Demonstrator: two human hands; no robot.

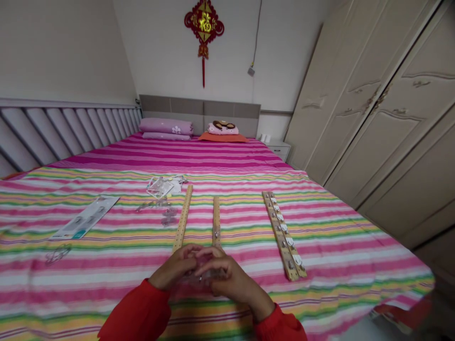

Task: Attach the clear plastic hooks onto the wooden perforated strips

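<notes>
My left hand (177, 266) and my right hand (231, 278) meet low in the middle of the view, fingers curled together. Between them is a small clear plastic piece (199, 280), partly covered by the fingers, so its exact kind is unclear. Just beyond my hands lie two wooden strips with small holes, a longer left strip (184, 215) and a shorter middle strip (216, 213). The middle one bears a small metal fitting (216, 234). Farther right, a pair of wooden strips (292, 273) carries rows of metal fittings and round white pieces (290, 242).
Left of the strips are loose clear plastic pieces (169, 216), a pile of clear packets (159, 186), a long packaging card (87, 217) and a thin wire-like bundle (58, 253). All lie on a striped bedsheet (124, 293). A wardrobe (387, 123) stands at right, a railing (71, 128) at left.
</notes>
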